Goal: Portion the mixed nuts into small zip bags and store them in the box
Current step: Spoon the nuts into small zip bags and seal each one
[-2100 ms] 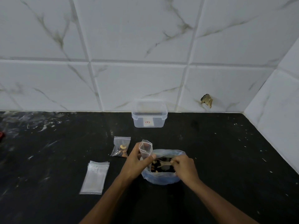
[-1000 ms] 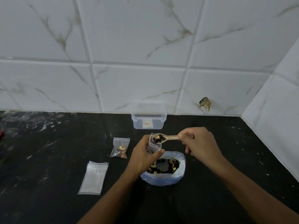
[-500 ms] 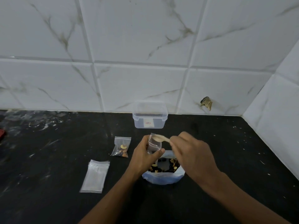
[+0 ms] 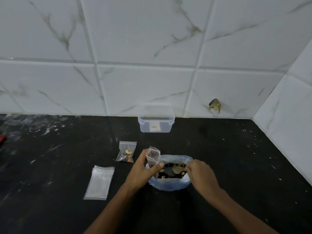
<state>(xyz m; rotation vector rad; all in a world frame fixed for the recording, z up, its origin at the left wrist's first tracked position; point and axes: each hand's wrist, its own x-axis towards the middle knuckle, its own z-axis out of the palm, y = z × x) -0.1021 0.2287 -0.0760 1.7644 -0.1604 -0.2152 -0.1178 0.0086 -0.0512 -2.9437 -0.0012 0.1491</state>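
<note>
My left hand (image 4: 142,168) holds a small clear zip bag (image 4: 152,157) upright by its side, mouth open at the top. Just right of it stands a bluish plastic bag of mixed nuts (image 4: 170,184) with its rim rolled down. My right hand (image 4: 200,173) grips a pale spoon (image 4: 177,169) whose bowl is down among the nuts. A filled zip bag (image 4: 127,152) lies on the black counter to the left. A flat stack of empty zip bags (image 4: 99,182) lies further left. The clear plastic box (image 4: 156,121) sits open against the wall.
The black counter (image 4: 236,157) runs to a white tiled wall at the back and at the right. A red object (image 4: 2,138) shows at the far left edge. A chipped hole (image 4: 215,105) marks the wall tile right of the box.
My right hand has brought the spoon down from the mouth of the small zip bag into the bag of nuts. My left hand still holds the small bag upright.
</note>
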